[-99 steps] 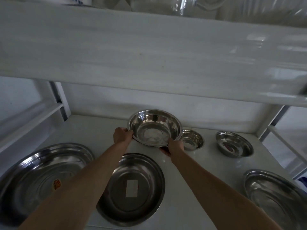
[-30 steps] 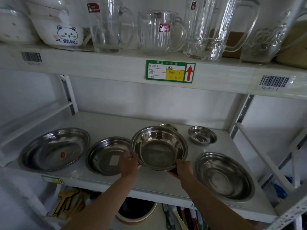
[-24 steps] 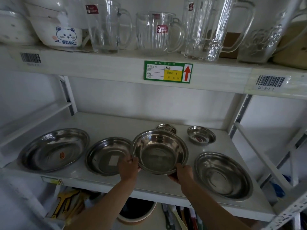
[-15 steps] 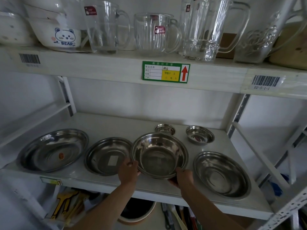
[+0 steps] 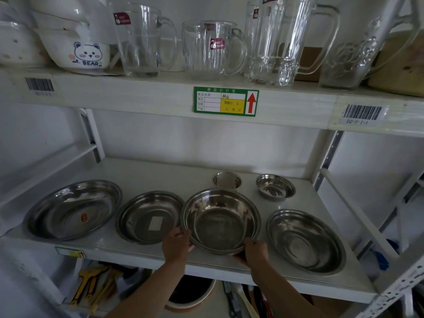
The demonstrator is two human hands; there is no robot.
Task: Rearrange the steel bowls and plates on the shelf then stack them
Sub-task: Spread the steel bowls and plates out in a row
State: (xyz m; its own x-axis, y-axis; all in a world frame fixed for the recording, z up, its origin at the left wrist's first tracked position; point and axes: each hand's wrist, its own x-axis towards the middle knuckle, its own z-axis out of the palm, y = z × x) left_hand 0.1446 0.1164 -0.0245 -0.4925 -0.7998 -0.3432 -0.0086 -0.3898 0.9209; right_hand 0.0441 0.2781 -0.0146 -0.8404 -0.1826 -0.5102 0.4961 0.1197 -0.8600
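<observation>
Lowered nearer the shelf (image 5: 142, 173) front, steel bowl (image 5: 220, 222) gripped by both hands (image 5: 176, 245), bare room behind.

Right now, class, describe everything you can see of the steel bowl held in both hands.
The steel bowl is round, deep and shiny, with a thin rolled rim and a flat, empty bottom. It sits upright, mouth up, at the front of the shelf between two plates. The left hand and right hand grip its near rim.
</observation>
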